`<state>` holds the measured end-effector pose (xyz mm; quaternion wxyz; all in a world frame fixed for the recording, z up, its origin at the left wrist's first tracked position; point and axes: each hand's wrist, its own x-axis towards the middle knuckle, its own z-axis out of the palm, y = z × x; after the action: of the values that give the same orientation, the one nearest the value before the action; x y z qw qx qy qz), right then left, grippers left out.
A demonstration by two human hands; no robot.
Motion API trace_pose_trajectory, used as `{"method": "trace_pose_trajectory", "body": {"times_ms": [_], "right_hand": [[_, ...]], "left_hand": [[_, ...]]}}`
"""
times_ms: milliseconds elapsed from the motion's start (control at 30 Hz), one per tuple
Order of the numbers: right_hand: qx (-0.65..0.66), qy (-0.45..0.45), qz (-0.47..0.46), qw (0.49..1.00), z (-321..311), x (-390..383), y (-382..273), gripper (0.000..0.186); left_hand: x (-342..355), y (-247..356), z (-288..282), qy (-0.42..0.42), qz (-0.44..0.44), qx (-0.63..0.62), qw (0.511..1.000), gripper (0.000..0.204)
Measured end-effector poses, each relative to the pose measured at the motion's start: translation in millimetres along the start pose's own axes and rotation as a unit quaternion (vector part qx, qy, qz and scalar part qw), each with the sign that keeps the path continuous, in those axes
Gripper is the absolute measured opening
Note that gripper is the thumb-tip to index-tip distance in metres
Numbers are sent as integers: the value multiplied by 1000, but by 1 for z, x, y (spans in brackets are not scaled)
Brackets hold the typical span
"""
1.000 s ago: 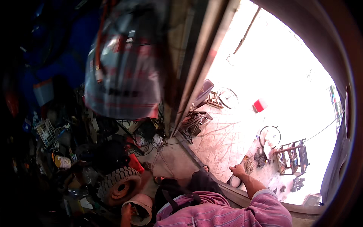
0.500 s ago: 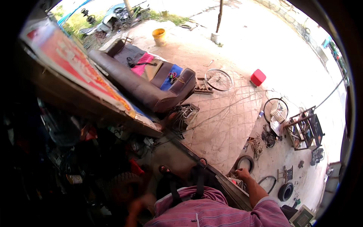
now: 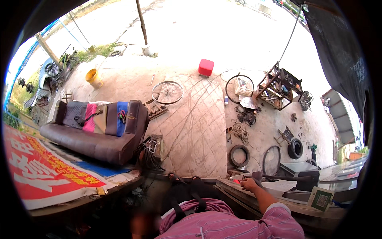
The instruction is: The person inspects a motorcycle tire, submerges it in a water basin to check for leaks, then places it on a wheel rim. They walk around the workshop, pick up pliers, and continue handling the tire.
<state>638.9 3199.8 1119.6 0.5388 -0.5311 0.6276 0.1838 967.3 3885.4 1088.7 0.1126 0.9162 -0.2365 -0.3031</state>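
Note:
My right hand (image 3: 248,184) is at the ledge (image 3: 223,191) on the lower right, its fingers curled beside a small red item (image 3: 236,181); what they grip, if anything, I cannot make out. My left hand (image 3: 145,223) is a dark, blurred shape at the lower edge, its fingers unclear. Below me are my dark-clad legs (image 3: 179,195) and sandalled feet at the doorway. To the left of them lies a red-and-white sign board (image 3: 47,171); a small green framed card (image 3: 320,199) stands to the right of my hand.
Outside: a brown sofa (image 3: 87,141), yellow bucket (image 3: 92,81), red stool (image 3: 205,69), spoked wheel (image 3: 167,92), coiled cables (image 3: 151,155), metal frame (image 3: 278,87), several tyres (image 3: 295,149), rope (image 3: 240,133) and a post (image 3: 142,24). A dark tarp (image 3: 338,47) hangs at right.
My view has swung from the dark, cluttered interior and hanging bag to the yard, so the sofa and sign show wholly. My right hand stays low on the right; my left remains low and blurred.

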Motion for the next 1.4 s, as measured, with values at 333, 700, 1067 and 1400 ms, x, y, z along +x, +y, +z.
{"method": "trace_pose_trajectory", "body": {"times_ms": [333, 700, 1067, 1400], "right_hand": [[53, 41, 11, 998, 14, 1, 23, 28], [113, 20, 51, 992, -23, 100, -43, 26], [207, 107, -29, 972, -124, 215, -184, 26], [206, -10, 47, 977, -73, 299, -269, 25]], "left_hand": [[176, 5, -106, 124, 243, 67, 960, 17], [318, 152, -139, 6, 182, 131, 974, 17], [480, 148, -84, -123, 128, -19, 984, 22], [606, 262, -194, -90, -360, -464, 804, 21]]}}
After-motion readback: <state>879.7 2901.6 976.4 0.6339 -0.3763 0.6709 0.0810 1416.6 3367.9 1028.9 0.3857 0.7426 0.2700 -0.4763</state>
